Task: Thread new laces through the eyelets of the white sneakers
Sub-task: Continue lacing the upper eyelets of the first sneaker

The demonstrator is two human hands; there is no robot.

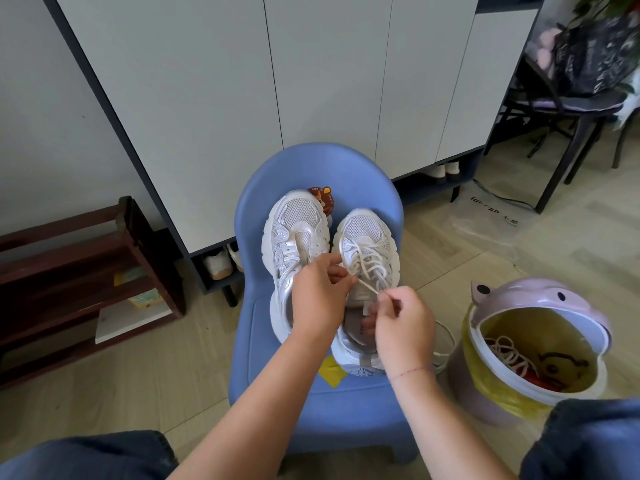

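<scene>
Head view: laced sneaker [367, 230] and unlaced sneaker [294, 220] stood side by side on blue chair [249, 341]; left hand [320, 299] and right hand [403, 327] each pinched the lace [367, 287], taut between them; upper eyelets apparently in hand; next move would call for feeding the tip through.

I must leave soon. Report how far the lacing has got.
Done: the right-hand sneaker is laced nearly to its top. In hand: the left hand and right hand pinch its lace. Left: the left-hand sneaker shows no lace.
</scene>
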